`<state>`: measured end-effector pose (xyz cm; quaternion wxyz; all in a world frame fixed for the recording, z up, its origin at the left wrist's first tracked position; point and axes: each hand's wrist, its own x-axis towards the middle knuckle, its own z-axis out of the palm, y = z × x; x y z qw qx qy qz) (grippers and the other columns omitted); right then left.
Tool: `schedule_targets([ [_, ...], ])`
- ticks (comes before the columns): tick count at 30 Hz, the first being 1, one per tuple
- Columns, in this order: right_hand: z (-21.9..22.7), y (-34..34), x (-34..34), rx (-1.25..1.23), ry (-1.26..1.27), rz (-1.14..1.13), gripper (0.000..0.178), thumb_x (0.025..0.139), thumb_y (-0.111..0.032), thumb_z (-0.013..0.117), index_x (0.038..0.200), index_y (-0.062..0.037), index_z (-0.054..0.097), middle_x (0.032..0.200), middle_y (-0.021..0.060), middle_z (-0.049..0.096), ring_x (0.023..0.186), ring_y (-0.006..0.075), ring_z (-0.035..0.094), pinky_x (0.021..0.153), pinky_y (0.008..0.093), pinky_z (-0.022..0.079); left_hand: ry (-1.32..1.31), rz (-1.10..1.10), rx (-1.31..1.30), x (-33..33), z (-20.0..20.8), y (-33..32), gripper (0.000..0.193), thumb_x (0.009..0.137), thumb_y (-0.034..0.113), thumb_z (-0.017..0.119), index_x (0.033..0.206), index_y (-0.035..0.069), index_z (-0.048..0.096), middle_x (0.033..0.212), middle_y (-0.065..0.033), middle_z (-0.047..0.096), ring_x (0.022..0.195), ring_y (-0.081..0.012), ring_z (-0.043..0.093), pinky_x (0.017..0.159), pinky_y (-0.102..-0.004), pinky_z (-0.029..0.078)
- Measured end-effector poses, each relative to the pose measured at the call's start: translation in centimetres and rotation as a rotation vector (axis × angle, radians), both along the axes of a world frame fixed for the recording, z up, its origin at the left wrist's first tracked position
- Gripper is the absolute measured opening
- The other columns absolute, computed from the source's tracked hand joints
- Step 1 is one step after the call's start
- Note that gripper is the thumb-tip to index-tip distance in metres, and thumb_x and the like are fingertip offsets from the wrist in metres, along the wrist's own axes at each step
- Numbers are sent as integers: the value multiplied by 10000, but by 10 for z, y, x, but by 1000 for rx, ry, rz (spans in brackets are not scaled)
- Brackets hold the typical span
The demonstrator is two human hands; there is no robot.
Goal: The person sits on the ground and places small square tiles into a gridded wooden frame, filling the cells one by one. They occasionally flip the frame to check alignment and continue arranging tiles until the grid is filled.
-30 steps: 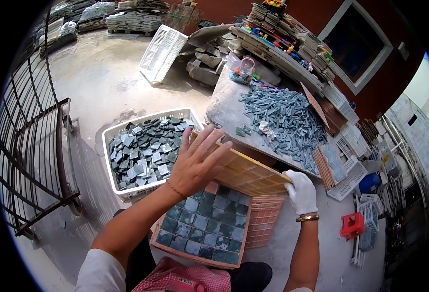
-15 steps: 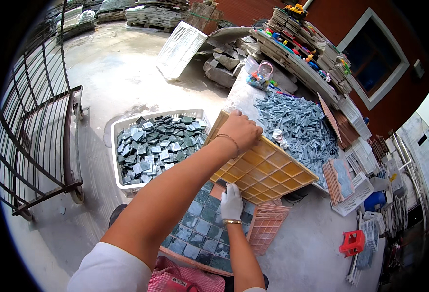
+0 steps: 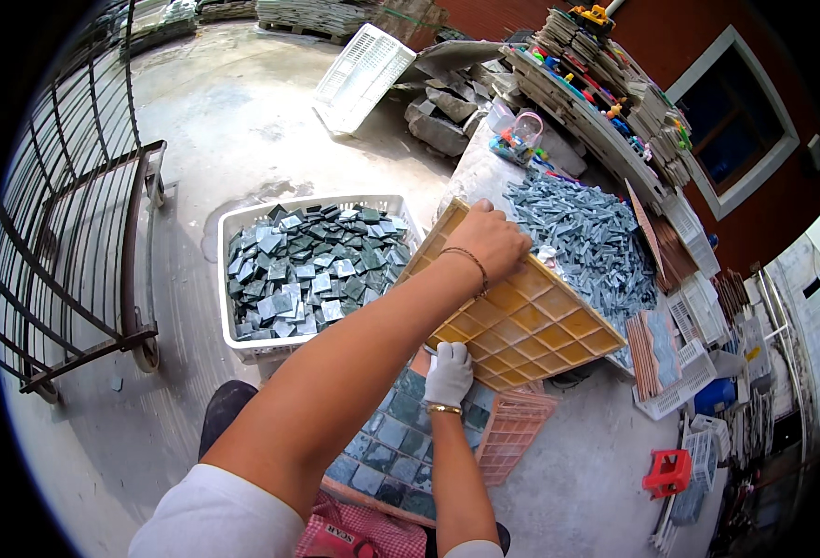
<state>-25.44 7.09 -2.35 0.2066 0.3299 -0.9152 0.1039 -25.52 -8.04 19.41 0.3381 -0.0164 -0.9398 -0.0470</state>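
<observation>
My bare left hand (image 3: 495,244) is closed on the upper edge of a yellow grid tray (image 3: 531,316), which stands tilted on its lower edge. At the tray's lower left corner is my gloved right hand (image 3: 449,370), its fingers curled in; what they hold, if anything, is hidden. Below it, square grey-green stone tiles (image 3: 391,432) lie in rows in an orange tray, partly covered by my arms. Another orange grid tray (image 3: 517,423) leans to the right of these rows. Left of the yellow tray, a white plastic crate (image 3: 228,279) is heaped with loose square tiles.
Thin grey stone strips (image 3: 586,232) are piled on a table at the right. A barred metal cart (image 3: 140,251) stands at the left. An upright white crate (image 3: 363,79) stands by rough stones at the back. A red stool (image 3: 667,472) is at lower right.
The view has shifted a little, so the scene sits slightly differently. My right fingers have curled in more against the yellow tray's lower corner; the dark piece seen at them is now hidden.
</observation>
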Motion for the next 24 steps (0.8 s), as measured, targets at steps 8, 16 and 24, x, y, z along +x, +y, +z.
schedule_targets([
  [8,-18,24,-5,30,14,351,203,737,-157,600,937,-136,569,902,24,576,871,218,538,768,358,425,-16,4,23,5,1,2,222,708,373,626,701,151,612,718,-8,624,746,-184,577,758,-336,358],
  [16,-7,23,3,125,-50,331,121,739,-175,594,848,-130,566,890,34,569,867,230,542,744,357,439,0,3,12,8,1,-1,217,719,364,620,721,147,614,733,-15,627,759,-193,579,774,-341,358],
  [24,-1,11,3,195,-244,219,80,790,-204,540,781,-127,562,812,79,580,813,277,578,678,388,479,-35,15,16,14,-2,-2,209,718,352,624,735,144,618,743,-22,625,769,-197,578,783,-348,362],
])
